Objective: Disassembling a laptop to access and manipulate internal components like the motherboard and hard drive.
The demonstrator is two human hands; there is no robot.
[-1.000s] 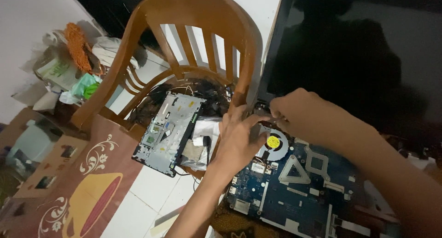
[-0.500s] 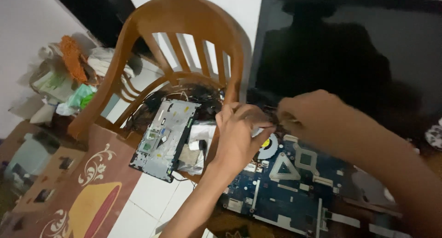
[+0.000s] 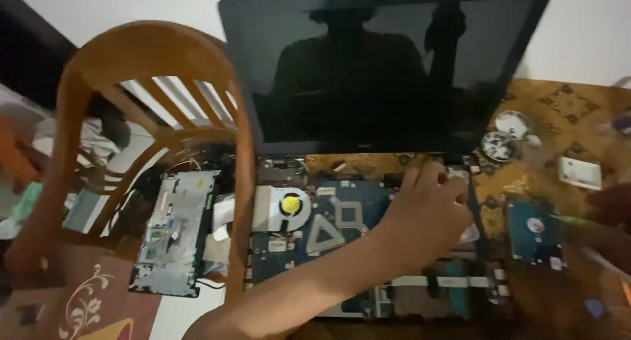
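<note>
One hand shows clearly, the left hand, reaching across an opened laptop whose blue board lies bare; its fingers are loosely curled with the tips pressed on the upper right corner near the hinge, gripping nothing that can be made out. One dark blur at the right edge may be the right hand; its fingers cannot be told. One round fan, one upright dark screen, one hard drive, two small discs, one wooden chair holding one grey panel.
</note>
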